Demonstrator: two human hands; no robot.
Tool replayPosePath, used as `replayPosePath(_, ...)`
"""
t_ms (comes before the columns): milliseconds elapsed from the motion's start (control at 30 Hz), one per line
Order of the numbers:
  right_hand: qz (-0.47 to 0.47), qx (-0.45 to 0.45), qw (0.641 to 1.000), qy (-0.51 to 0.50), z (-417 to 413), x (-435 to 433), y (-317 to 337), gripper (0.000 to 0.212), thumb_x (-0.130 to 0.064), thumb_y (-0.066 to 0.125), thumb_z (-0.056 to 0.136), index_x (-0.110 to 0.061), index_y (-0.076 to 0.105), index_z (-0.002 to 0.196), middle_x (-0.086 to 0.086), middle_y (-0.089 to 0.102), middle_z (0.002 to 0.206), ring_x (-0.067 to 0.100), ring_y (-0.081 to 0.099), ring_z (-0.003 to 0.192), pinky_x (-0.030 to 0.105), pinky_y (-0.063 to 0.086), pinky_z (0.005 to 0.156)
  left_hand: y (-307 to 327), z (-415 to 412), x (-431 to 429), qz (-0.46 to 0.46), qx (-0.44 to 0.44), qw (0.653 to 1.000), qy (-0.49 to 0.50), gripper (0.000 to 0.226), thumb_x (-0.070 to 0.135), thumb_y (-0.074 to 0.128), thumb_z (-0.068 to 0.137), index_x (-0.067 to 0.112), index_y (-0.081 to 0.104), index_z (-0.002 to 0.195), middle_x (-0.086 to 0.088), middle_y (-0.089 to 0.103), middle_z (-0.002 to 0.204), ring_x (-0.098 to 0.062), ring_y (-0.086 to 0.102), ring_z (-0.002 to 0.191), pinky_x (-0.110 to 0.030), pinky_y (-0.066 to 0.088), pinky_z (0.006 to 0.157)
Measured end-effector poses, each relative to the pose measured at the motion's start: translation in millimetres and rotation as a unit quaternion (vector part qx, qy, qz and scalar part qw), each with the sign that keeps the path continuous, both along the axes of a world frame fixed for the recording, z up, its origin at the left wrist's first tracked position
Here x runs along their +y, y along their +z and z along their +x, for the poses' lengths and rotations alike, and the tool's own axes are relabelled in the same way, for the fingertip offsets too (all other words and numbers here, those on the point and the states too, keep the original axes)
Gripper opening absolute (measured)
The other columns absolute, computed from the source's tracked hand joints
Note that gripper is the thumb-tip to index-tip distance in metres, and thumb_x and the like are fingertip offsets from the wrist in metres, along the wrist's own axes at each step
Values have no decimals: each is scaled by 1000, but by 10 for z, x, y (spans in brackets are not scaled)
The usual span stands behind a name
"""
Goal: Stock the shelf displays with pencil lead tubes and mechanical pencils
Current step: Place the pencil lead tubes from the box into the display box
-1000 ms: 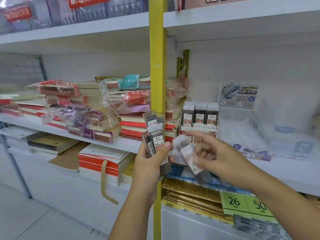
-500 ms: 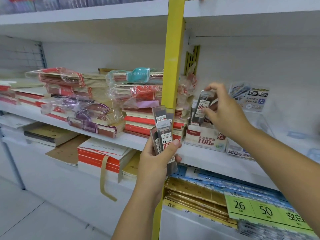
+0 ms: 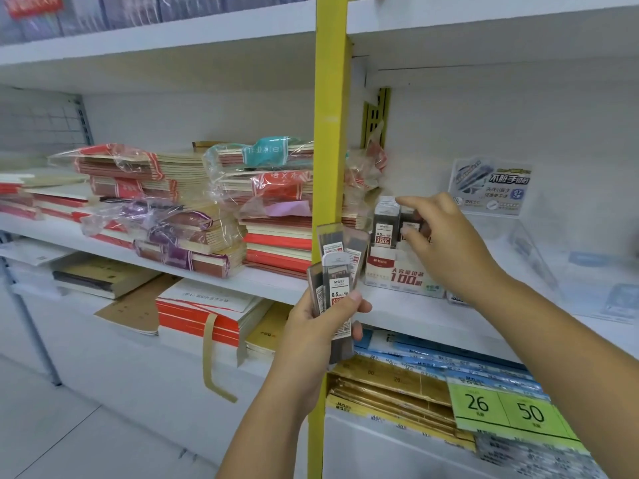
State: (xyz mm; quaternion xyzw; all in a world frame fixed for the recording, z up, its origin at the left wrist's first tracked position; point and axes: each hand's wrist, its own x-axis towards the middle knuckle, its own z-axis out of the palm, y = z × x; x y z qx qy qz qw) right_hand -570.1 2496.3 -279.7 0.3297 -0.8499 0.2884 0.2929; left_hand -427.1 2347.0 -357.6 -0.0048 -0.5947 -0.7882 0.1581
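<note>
Grey lead tubes (image 3: 333, 271) fan from my left hand (image 3: 311, 337), gripped near their lower ends. My right hand (image 3: 446, 243) pinches one tube (image 3: 408, 217) just over the display box (image 3: 401, 276), beside the row (image 3: 384, 221) standing there. I judge it mid-placement; next it needs seating upright, then letting go.
</note>
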Motion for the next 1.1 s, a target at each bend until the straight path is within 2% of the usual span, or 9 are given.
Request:
replayPosePath(100,-81,-112,984,110,278,133,-99,26,-33,48,98,-38,59,120,-20,63,95,-9,57,85,7,42,65,-29,-5,70,-10,-2,999,-44,26,46,77,75,40,71,100,-2,72,94,-11,59,67,-21,46,52)
replayPosePath(200,-125,-231,940,217,477,222,-188,21,-38,51,96,-50,58,112,-21,70,94,-5,64,85,9,47,66,-58,-28,160,-13,-14,997,-79,23,39,74,81,33,72,104,-5,69,93,-11,57,65,-20,45,51)
replayPosePath(333,-166,-255,922,239,481,290,-226,31,-23,67,87,-45,61,109,1,72,94,15,66,86,20,51,73,-62,-61,263,-19,-16,992,-122,22,38,76,81,30,72,101,-7,68,93,-12,55,63,-21,41,49)
replayPosePath(467,-220,-266,908,236,440,417,-246,28,-9,68,86,-33,65,101,-5,74,83,7,68,73,13,48,61,-72,-91,365,-41,-7,991,-127,30,40,72,85,36,68,114,-9,73,113,-11,57,66,-22,43,53)
replayPosePath(633,-274,-292,888,226,415,573,-228,25,0,63,88,-20,56,100,-2,75,85,11,69,71,21,53,60,-53,-130,387,39,22,996,-74,40,33,75,82,36,68,122,-6,72,120,-11,60,66,-23,49,52)
replayPosePath(800,-180,-299,908,231,449,733,-241,47,7,62,84,-32,65,110,4,65,101,19,71,83,36,60,76,-10,-130,322,104,44,993,-16,34,25,71,81,32,72,114,-6,75,101,-11,60,61,-23,51,51)
replayPosePath(900,-86,-282,933,206,511,723,-286,50,2,65,82,-43,68,104,-7,63,103,10,66,93,38,57,83,15,-105,311,91,39,995,7,26,30,73,78,38,75,103,0,73,89,-9,61,63,-22,52,54)
replayPosePath(967,-39,-268,943,193,563,676,-310,57,-2,65,80,-53,63,105,-16,62,102,7,64,90,34,57,79,31,-91,330,83,42,996,7,24,29,71,80,39,75,101,1,70,84,-9,61,63,-23,51,54)
replayPosePath(1100,-5,-281,937,209,634,565,-343,64,-8,62,78,-62,53,112,-27,56,94,5,54,60,33,54,58,49,-95,390,55,51,997,-8,30,31,70,81,37,72,110,-2,72,93,-11,59,64,-24,52,56)
